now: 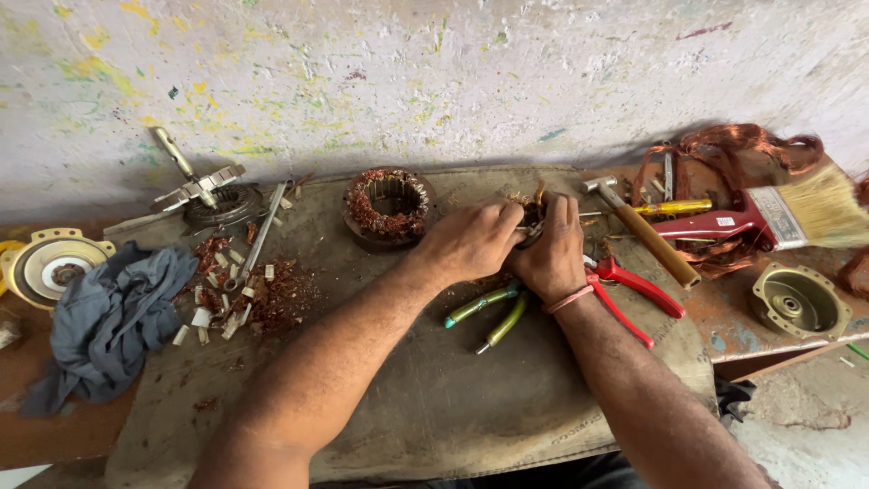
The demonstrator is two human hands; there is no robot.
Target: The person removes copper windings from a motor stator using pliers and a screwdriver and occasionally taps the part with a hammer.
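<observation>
The bench (434, 407) lay under a worn cloth, with open room toward its near edge. By the far edge stood a copper-wound stator (390, 206), just left of the hands. Left hand (466, 240) and right hand (549, 254) closed together around a small wound part (531, 213), both equally near; green-handled pliers (489, 312) lay beneath.

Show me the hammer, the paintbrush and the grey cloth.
hammer (644, 232), head view, on its wooden handle.
paintbrush (819, 206), head view, on its bristles.
grey cloth (113, 317), head view, on its crumpled middle.
</observation>
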